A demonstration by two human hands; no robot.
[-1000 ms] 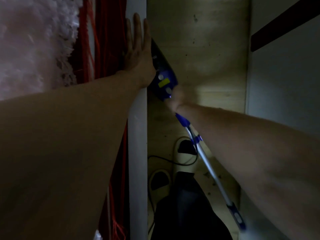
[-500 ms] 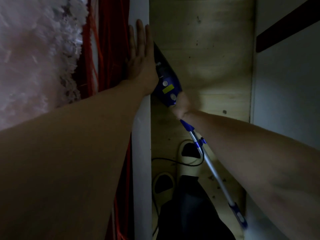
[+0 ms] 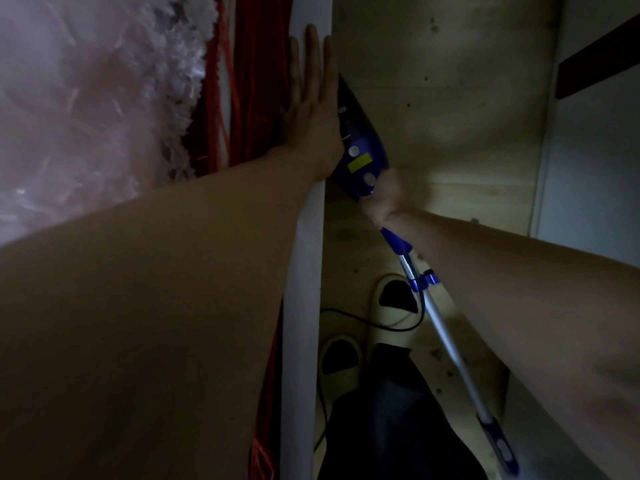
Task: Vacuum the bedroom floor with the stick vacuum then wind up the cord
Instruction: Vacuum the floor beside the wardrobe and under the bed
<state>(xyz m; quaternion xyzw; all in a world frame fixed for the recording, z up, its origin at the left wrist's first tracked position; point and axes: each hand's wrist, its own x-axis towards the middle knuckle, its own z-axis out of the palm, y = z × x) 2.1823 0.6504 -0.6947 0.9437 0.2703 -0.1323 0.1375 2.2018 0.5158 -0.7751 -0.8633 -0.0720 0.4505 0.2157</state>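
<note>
A blue stick vacuum (image 3: 360,161) slants across the narrow strip of wooden floor (image 3: 450,98), its silver tube (image 3: 446,348) running down to the lower right. My right hand (image 3: 388,195) grips the vacuum's handle just behind the blue body. My left hand (image 3: 311,109) lies flat with straight fingers against the white bed-side panel (image 3: 304,306), right beside the vacuum body. The black cord (image 3: 381,325) loops over the floor across my slippers.
A fluffy pale blanket (image 3: 86,116) and red fabric (image 3: 249,81) lie on the left. A white wall or cabinet (image 3: 595,168) with a dark bar closes the right side. Two pale slippers (image 3: 391,306) and my dark trouser leg (image 3: 391,420) fill the lower middle.
The view has shifted slightly, so hands and vacuum sit a little lower and to the right in frame. Both hands keep their holds.
</note>
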